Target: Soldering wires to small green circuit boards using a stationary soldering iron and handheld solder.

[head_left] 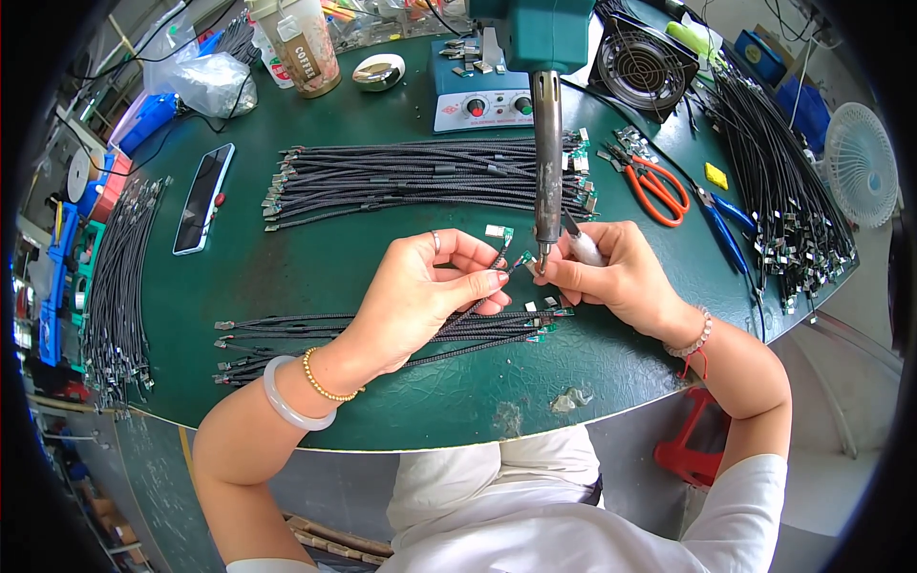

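Note:
My left hand is closed, pinching thin black braided cables whose ends carry small green circuit boards and metal plugs. One plug points up beyond the fingers. Another green cable end sits beside the tip of an upright soldering iron, mounted in a teal holder. My right hand is closed round a tool with a white-wrapped handle and a dark narrow blade. Its thumb and forefinger meet at the iron's tip; what they pinch there is mostly hidden. More braided cables lie beneath my left hand.
A cable bundle lies behind my hands. Orange-handled pliers, blue-handled cutters and another bundle lie right. A phone and cables lie left. Behind stand a solder station, fan and cup.

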Demonstrator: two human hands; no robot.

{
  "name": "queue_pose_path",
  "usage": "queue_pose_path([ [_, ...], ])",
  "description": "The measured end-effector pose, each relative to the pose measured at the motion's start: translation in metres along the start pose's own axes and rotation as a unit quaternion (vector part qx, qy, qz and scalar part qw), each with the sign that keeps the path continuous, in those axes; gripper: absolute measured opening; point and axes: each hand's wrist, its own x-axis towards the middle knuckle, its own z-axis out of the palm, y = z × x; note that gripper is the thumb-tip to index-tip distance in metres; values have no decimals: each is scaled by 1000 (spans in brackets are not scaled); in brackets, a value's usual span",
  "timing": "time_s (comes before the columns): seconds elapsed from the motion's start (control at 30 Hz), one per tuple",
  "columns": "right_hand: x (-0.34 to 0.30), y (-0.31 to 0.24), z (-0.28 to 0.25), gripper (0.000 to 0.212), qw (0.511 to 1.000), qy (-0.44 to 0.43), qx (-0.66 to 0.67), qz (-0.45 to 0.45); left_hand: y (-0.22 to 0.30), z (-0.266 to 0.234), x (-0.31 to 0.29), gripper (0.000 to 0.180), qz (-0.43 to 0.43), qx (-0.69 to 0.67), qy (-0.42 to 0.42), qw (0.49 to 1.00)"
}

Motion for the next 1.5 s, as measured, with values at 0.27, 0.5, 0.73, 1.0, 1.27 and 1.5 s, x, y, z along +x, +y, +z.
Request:
queue_pose_path([
  [0.27, 1, -1, 2, 18, 1000, -8, 2, 7, -1, -4, -1, 16, 16, 22, -5, 1000],
  [0.5, -1, -3, 3, 18, 999, -35, 34, 8, -10, 15, -3, 10, 165, 158, 89, 969],
  [0.73, -4, -10, 1, 17, 995, -53, 59, 55, -13, 14, -4, 7, 257, 274, 74, 924],
  [1.0, -9, -12, -1, 18, 995, -53, 67, 58, -7, 22, -7, 7, 315, 316, 92, 890],
  [1.27, -8, -13, -1, 17, 995, -59, 66, 49, -5, 21, -8, 7, 319, 318, 89, 888],
  [1.5, -8, -10, -4, 16, 997, -46, 30, 45, -7, 13, -1, 14, 135, 214, 28, 967],
])
